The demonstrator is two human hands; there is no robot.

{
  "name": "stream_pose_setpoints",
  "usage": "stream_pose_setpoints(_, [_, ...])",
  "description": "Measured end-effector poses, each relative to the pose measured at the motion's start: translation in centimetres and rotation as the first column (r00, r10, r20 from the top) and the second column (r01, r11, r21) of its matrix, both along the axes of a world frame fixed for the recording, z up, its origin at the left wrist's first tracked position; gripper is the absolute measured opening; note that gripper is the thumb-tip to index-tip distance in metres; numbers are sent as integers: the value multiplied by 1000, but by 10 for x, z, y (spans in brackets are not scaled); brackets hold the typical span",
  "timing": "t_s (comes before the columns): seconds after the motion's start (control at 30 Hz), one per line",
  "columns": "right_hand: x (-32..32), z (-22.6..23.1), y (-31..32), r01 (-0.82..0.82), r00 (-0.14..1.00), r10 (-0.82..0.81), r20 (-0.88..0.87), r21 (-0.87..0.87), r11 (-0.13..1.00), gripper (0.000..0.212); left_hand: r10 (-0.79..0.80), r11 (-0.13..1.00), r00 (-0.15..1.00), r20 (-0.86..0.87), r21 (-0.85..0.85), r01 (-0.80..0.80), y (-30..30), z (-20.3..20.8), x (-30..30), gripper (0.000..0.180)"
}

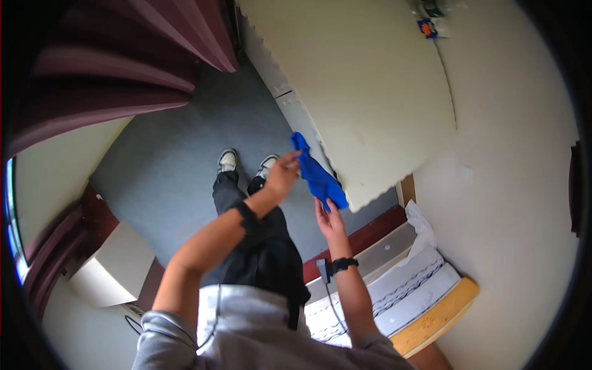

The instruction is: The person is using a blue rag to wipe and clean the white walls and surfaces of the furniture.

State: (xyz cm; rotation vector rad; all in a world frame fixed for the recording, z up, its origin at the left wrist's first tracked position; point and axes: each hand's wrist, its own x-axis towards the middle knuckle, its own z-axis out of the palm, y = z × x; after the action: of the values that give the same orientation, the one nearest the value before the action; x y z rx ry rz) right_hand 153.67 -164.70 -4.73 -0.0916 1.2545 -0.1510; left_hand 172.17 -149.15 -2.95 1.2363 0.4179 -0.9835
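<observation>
A bright blue piece of cloth (317,177), folded into a long narrow strip, hangs slantwise in front of me beside the edge of the cream table. My left hand (284,177) is at its upper part, with fingers closed on the side of the fabric. My right hand (332,222) grips its lower end between thumb and fingers. What kind of cloth item it is, I cannot make out. Dark bands with a small device sit on both of my wrists.
The cream-topped table (370,98) with a wavy edge stands close on the right. Small packets (427,28) lie at its far end. Behind right is a bed (413,287) with patterned white cloth. Maroon curtains (117,68) hang at far left, above a white box (117,265).
</observation>
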Motion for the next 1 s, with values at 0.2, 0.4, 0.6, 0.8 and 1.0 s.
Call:
stream_pose_setpoints(0.2, [-13,-84,-37,439,898,-437,42,-70,896,36,345,920,881,-324,-72,-386,-98,-59,-6,19])
stream_pose_setpoints(0.4, [29,-173,-52,450,884,-460,88,107,886,41,464,879,876,-131,192,-436,-118,-217,31,31])
stream_pose_setpoints(0.6, [93,-261,-14,225,961,-230,151,56,973,49,372,926,886,-278,176,-334,-82,-349,99,60])
stream_pose_setpoints(0.8, [129,-288,-15,397,916,-401,23,101,912,49,433,892,847,-309,15,-451,-61,-366,137,48])
stream_pose_setpoints(1.0, [92,-283,-32,501,856,-516,-12,260,825,37,292,928,826,-482,-65,-367,-67,-332,127,36])
